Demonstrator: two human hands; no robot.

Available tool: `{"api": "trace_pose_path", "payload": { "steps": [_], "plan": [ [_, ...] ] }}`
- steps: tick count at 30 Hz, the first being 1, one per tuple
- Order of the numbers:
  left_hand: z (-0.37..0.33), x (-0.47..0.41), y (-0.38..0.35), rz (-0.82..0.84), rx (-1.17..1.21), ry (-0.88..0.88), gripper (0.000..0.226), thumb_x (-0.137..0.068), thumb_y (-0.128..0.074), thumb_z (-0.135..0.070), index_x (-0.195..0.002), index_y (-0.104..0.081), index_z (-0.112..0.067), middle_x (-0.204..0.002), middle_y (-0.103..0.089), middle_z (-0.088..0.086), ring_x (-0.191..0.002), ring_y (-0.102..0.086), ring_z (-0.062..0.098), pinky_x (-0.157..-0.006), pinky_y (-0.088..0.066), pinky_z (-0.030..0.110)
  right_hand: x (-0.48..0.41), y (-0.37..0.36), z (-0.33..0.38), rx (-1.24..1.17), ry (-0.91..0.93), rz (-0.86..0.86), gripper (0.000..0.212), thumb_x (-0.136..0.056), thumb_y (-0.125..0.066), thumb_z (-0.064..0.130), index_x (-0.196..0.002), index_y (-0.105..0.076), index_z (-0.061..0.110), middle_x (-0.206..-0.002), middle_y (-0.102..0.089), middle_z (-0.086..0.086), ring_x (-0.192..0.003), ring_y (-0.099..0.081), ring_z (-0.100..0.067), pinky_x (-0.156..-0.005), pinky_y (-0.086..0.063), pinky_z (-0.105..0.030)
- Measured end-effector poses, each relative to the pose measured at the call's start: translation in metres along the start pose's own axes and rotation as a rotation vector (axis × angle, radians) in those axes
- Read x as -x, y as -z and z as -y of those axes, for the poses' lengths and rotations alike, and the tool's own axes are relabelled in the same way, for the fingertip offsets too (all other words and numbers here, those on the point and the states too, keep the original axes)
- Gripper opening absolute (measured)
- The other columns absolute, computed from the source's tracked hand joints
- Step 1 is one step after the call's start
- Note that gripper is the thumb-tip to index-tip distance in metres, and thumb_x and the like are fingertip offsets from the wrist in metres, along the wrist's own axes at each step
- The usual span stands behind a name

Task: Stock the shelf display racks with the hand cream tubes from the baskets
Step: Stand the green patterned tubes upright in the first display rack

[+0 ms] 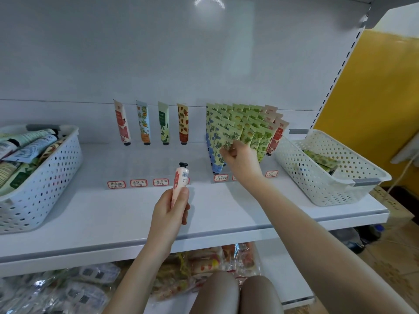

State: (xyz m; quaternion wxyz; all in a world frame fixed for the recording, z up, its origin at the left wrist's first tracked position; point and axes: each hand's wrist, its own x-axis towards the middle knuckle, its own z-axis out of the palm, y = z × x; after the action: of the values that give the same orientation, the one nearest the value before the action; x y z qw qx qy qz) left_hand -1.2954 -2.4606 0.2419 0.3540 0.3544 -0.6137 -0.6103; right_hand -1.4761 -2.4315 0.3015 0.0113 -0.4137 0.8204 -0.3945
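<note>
Left hand (169,214) grips one pink tube (179,181), cap up, over shelf (113,218) front | left basket (45,177), shelf's left end: many mixed tubes (29,143) | left rack (138,183), shelf back: four upright tubes (163,123) | right rack (221,177): packed rows (249,123), green and pink | right hand (240,159) pinches a front tube (217,143) there | right basket (340,189), shelf's right end: few green tubes (319,159)

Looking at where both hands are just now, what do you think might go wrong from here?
The right hand pinches a green tube among tightly packed, leaning rows; a nudge might topple its neighbours. The left hand holds the pink tube by its lower end only, cap up; with so low a grip it might slip or tip.
</note>
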Motion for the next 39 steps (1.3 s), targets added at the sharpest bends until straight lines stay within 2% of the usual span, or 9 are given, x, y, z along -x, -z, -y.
{"api": "trace_pose_path", "payload": {
  "steps": [4, 10, 14, 17, 20, 22, 31, 35, 39],
  "plan": [
    [-0.0005, -0.0005, -0.0006, 0.001, 0.003, -0.005, 0.026, -0.094, -0.045, -0.034, -0.095, -0.056, -0.011, -0.071, -0.053, 0.003, -0.061, -0.048, 0.011, -0.057, -0.043, 0.021, 0.0045, -0.0014, -0.0026, -0.032, -0.013, 0.007, 0.023, -0.092, -0.054, 0.019, -0.093, -0.052, -0.004, -0.087, -0.064, -0.022, -0.078, -0.059, -0.034, -0.067, -0.046, -0.039],
    [-0.0013, 0.0013, -0.0027, 0.005, 0.001, -0.01, 0.026, -0.094, -0.045, -0.035, -0.095, -0.056, -0.011, -0.07, -0.053, 0.002, -0.061, -0.048, 0.011, -0.057, -0.042, 0.021, 0.0066, 0.0, -0.0017, -0.053, -0.052, 0.018, 0.026, -0.091, -0.057, 0.019, -0.1, -0.054, -0.005, -0.094, -0.065, -0.021, -0.086, -0.06, -0.035, -0.071, -0.047, -0.038],
    [-0.0027, 0.0023, -0.0037, 0.013, 0.002, -0.015, 0.025, -0.094, -0.046, -0.035, -0.093, -0.055, -0.012, -0.07, -0.052, 0.002, -0.061, -0.048, 0.011, -0.058, -0.042, 0.023, 0.0052, 0.0005, -0.0023, -0.054, -0.071, 0.021, 0.026, -0.09, -0.057, 0.019, -0.098, -0.053, -0.005, -0.093, -0.065, -0.021, -0.086, -0.06, -0.035, -0.07, -0.047, -0.038],
    [-0.004, 0.0028, -0.004, 0.014, 0.003, -0.013, 0.025, -0.094, -0.046, -0.035, -0.092, -0.055, -0.012, -0.07, -0.052, 0.002, -0.061, -0.048, 0.012, -0.058, -0.042, 0.024, 0.0035, 0.0002, -0.004, -0.052, -0.069, 0.015, 0.026, -0.09, -0.057, 0.019, -0.094, -0.053, -0.006, -0.088, -0.064, -0.021, -0.078, -0.057, -0.033, -0.067, -0.045, -0.038],
    [-0.0048, 0.0035, -0.0038, 0.016, 0.0, -0.022, 0.025, -0.094, -0.046, -0.034, -0.09, -0.055, -0.011, -0.069, -0.051, 0.003, -0.06, -0.047, 0.011, -0.057, -0.042, 0.024, 0.0021, -0.0011, -0.0029, -0.047, -0.058, 0.022, 0.018, -0.091, -0.056, 0.017, -0.084, -0.047, 0.002, -0.078, -0.057, -0.016, -0.071, -0.05, -0.025, -0.062, -0.036, -0.032],
    [-0.0052, 0.0038, -0.0034, 0.016, -0.007, -0.028, 0.026, -0.094, -0.045, -0.034, -0.091, -0.055, -0.011, -0.068, -0.051, 0.002, -0.059, -0.046, 0.01, -0.056, -0.041, 0.022, 0.0008, -0.0034, -0.0014, -0.051, -0.046, 0.026, 0.017, -0.091, -0.056, 0.015, -0.082, -0.046, 0.005, -0.078, -0.057, -0.016, -0.073, -0.051, -0.025, -0.063, -0.037, -0.032],
    [-0.0057, 0.0028, -0.0029, 0.011, -0.018, -0.017, 0.028, -0.094, -0.045, -0.036, -0.096, -0.055, -0.01, -0.07, -0.052, 0.002, -0.061, -0.047, 0.011, -0.057, -0.041, 0.023, 0.0013, -0.0028, -0.003, -0.046, -0.042, 0.021, 0.018, -0.092, -0.055, 0.014, -0.08, -0.046, 0.004, -0.079, -0.06, -0.021, -0.071, -0.049, -0.023, -0.061, -0.033, -0.028],
    [-0.0059, 0.0029, -0.0043, 0.009, -0.021, -0.008, 0.029, -0.094, -0.045, -0.036, -0.099, -0.055, -0.009, -0.072, -0.052, 0.003, -0.063, -0.047, 0.011, -0.057, -0.042, 0.022, 0.0035, -0.0024, -0.0029, -0.064, -0.06, 0.017, 0.017, -0.091, -0.055, 0.014, -0.082, -0.046, 0.003, -0.082, -0.061, -0.022, -0.072, -0.051, -0.028, -0.06, -0.032, -0.028],
    [-0.0063, 0.0034, -0.0051, 0.008, -0.026, -0.006, 0.03, -0.094, -0.045, -0.036, -0.1, -0.055, -0.009, -0.073, -0.052, 0.003, -0.064, -0.048, 0.012, -0.058, -0.042, 0.022, 0.0039, -0.0023, -0.0047, -0.07, -0.075, 0.014, 0.021, -0.09, -0.056, 0.014, -0.09, -0.053, -0.007, -0.087, -0.063, -0.024, -0.075, -0.054, -0.03, -0.061, -0.034, -0.029]
  ]
}}
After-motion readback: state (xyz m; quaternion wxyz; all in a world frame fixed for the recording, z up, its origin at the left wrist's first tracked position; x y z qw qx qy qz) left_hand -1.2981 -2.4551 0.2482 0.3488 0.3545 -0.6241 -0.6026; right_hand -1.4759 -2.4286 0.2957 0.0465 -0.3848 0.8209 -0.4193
